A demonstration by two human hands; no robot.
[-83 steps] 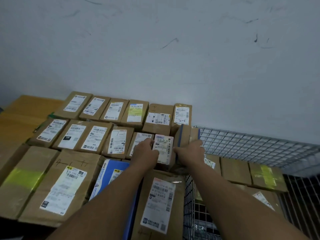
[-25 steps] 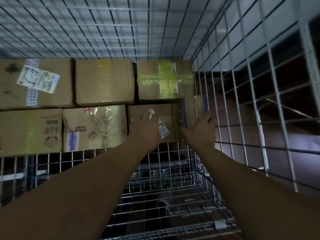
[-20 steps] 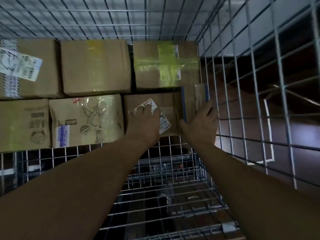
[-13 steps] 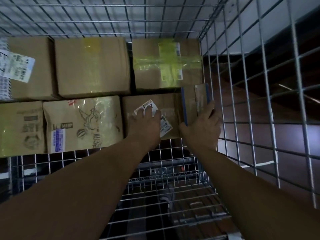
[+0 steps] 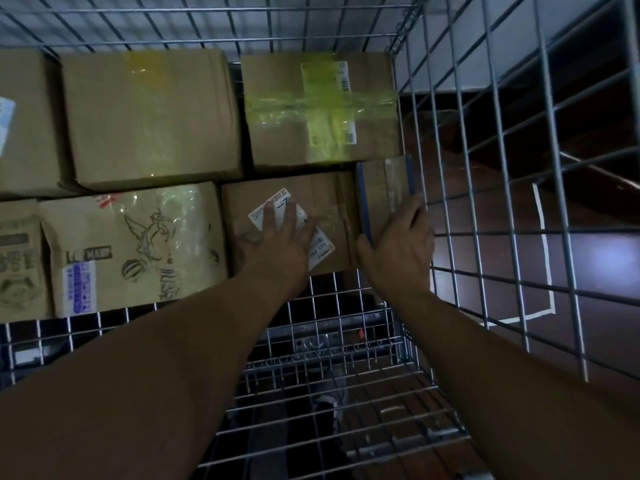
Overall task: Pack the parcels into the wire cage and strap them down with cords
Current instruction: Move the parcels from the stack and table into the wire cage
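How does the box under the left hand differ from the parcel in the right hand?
The labelled box is wide; the blue-edged parcel beside it is narrow. The labelled box carries a skewed white label; the blue-edged parcel has blue strips along both edges. The left hand lies flat on the labelled box; the right hand grips the blue-edged parcel. Both are brown cardboard.

Brown parcels (image 5: 149, 116) in two rows inside wire cage (image 5: 242, 9), blue-edged parcel (image 5: 384, 192) upright at its right side

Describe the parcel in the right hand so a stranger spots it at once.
Find the right wall of the wire cage. In the near row, the parcel beside that wall, below the yellow-taped box, is the one. It alone is slim, with blue strips.
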